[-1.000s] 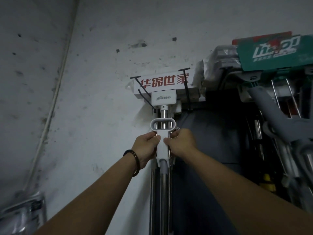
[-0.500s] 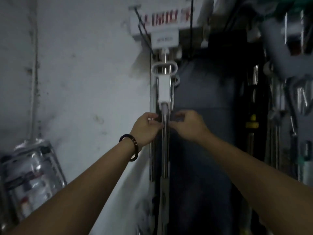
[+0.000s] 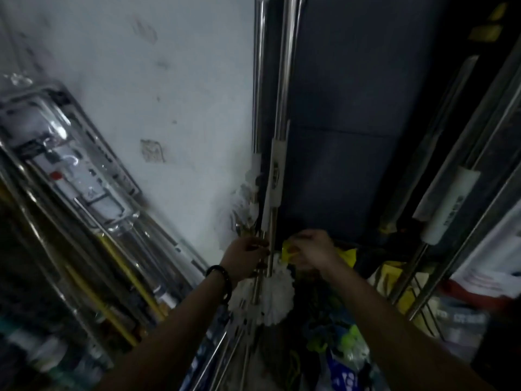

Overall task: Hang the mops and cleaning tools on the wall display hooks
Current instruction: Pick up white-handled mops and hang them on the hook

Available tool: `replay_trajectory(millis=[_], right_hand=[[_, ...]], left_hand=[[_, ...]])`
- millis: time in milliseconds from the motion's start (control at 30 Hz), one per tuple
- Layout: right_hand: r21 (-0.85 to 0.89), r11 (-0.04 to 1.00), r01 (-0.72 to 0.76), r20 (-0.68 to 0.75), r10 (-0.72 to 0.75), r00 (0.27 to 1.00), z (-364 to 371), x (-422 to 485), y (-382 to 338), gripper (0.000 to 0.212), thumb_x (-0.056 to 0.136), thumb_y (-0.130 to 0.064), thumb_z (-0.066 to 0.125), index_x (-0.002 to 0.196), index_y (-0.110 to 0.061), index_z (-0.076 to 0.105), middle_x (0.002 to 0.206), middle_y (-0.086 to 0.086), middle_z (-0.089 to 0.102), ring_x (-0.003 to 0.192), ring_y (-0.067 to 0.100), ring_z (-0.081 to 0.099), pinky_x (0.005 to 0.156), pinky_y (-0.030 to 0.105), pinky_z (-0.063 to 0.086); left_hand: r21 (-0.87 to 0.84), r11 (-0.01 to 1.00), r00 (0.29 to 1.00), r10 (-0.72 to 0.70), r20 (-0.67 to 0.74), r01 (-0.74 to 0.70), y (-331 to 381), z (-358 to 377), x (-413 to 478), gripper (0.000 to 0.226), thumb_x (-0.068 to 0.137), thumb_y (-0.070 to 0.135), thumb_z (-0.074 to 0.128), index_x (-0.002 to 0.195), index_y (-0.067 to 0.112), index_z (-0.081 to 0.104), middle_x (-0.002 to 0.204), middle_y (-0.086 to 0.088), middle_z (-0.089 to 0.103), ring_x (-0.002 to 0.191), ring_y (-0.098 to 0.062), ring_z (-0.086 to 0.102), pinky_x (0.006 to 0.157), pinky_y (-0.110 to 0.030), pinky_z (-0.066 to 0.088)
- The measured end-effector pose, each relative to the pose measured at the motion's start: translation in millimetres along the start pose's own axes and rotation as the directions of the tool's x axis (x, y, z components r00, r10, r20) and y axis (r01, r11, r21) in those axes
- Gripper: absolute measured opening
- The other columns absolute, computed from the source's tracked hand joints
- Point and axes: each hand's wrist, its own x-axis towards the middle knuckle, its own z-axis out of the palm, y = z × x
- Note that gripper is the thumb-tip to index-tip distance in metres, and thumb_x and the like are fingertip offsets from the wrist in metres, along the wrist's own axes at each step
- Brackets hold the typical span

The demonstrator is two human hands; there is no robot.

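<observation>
The hanging mop's steel pole [image 3: 282, 80] runs down the wall into a white sleeve [image 3: 275, 176] and a white fluffy mop head [image 3: 275, 300]. A second steel pole [image 3: 258, 80] hangs just left of it. My left hand [image 3: 245, 258], with a dark bracelet on the wrist, is closed around the thin rods just above the mop head. My right hand [image 3: 313, 249] sits to the right of the pole, its curled fingers against a yellow piece [image 3: 290, 251]. Blur hides whether it grips anything. The wall hooks are out of view above.
Plastic-wrapped mops [image 3: 70, 153] and a yellow-handled tool [image 3: 124, 266] lean against the white wall at left. More hanging poles with a white sleeve [image 3: 448, 204] stand at right. Bags and packaged goods [image 3: 341, 348] clutter the floor below. A dark panel [image 3: 352, 108] backs the poles.
My view has tilted down from the hooks to the floor. Both hands have slid down the mop pole from the top handle to just above the mop head.
</observation>
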Motion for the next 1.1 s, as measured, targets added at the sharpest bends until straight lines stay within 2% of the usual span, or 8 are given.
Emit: replay_trajectory(millis=[100,267,433,533,667,867,967,1100], right_hand=[[-0.117,0.983,-0.142,0.167,0.161,0.973,46,10,56,0.021,0.100,-0.027,0.070,0.111,-0.009,0.070,0.084,0.010,0.072,0.062,0.023,0.067,0.059,0.031,0.054],[-0.211,0.966,-0.151,0.254,0.203,0.945,109,26,88,0.046,0.098,-0.030,0.067,0.142,-0.026,0.054,0.094,0.008,0.076,0.072,0.029,0.076,0.057,0.033,0.059],[-0.187,0.975,-0.124,0.197,0.161,0.967,144,85,126,0.079,0.082,-0.047,0.072,0.152,-0.026,0.042,0.143,0.014,0.062,0.111,0.038,0.072,0.085,0.049,0.064],[-0.025,0.966,-0.259,0.180,0.259,0.949,149,80,108,0.087,0.092,-0.036,0.075,0.161,-0.024,0.023,0.151,0.019,0.052,0.099,0.041,0.075,0.060,0.044,0.066],[0.080,0.932,-0.355,0.217,0.331,0.918,150,89,107,0.098,0.094,-0.031,0.077,0.165,-0.031,0.009,0.146,0.023,0.054,0.078,0.036,0.074,0.057,0.040,0.062],[0.017,0.957,-0.291,0.207,0.281,0.937,147,103,117,0.055,0.085,-0.036,0.083,0.130,-0.019,0.055,0.118,0.022,0.068,0.092,0.041,0.074,0.064,0.047,0.065],[-0.117,0.984,-0.135,0.240,0.160,0.958,148,99,118,0.035,0.086,-0.040,0.083,0.101,-0.023,0.056,0.104,0.013,0.068,0.094,0.037,0.072,0.080,0.052,0.064],[-0.298,0.952,0.072,0.390,0.053,0.919,158,82,126,0.031,0.094,-0.044,0.074,0.109,-0.018,0.064,0.101,0.006,0.070,0.087,0.023,0.066,0.077,0.035,0.054]], left_hand=[[-0.028,0.986,0.986,-0.167,-0.010,0.166,-51,8,7,0.020,0.099,0.014,0.063,0.117,0.012,0.070,0.107,-0.016,0.076,0.075,-0.029,0.070,0.050,-0.022,0.049],[-0.022,0.957,0.954,-0.289,-0.082,0.289,-110,14,10,0.008,0.096,0.012,0.066,0.100,0.018,0.069,0.075,-0.009,0.068,0.066,-0.027,0.065,0.054,-0.025,0.046],[-0.126,0.917,0.917,-0.391,-0.084,0.379,-150,8,10,0.015,0.100,0.012,0.062,0.115,0.013,0.066,0.095,-0.017,0.068,0.082,-0.034,0.068,0.045,-0.021,0.048],[-0.133,0.917,0.914,-0.391,-0.106,0.377,-166,4,10,0.020,0.100,0.015,0.065,0.118,0.009,0.068,0.094,-0.016,0.068,0.084,-0.037,0.070,0.045,-0.023,0.048],[-0.131,0.922,0.916,-0.381,-0.129,0.365,-176,2,6,0.019,0.100,0.016,0.064,0.116,0.008,0.069,0.090,-0.016,0.068,0.076,-0.034,0.068,0.045,-0.022,0.047],[-0.214,0.888,0.881,-0.444,-0.166,0.407,-182,0,-6,0.007,0.097,0.014,0.067,0.103,0.011,0.070,0.082,-0.010,0.069,0.061,-0.026,0.068,0.050,-0.025,0.051],[-0.228,0.884,0.868,-0.452,-0.205,0.407,-191,2,-15,0.008,0.097,0.014,0.068,0.103,0.012,0.071,0.088,-0.013,0.072,0.061,-0.026,0.067,0.044,-0.023,0.050],[-0.304,0.847,0.827,-0.510,-0.236,0.436,-210,4,-40,0.005,0.099,0.012,0.065,0.101,0.014,0.069,0.092,-0.016,0.070,0.051,-0.018,0.067,0.041,-0.022,0.052]])
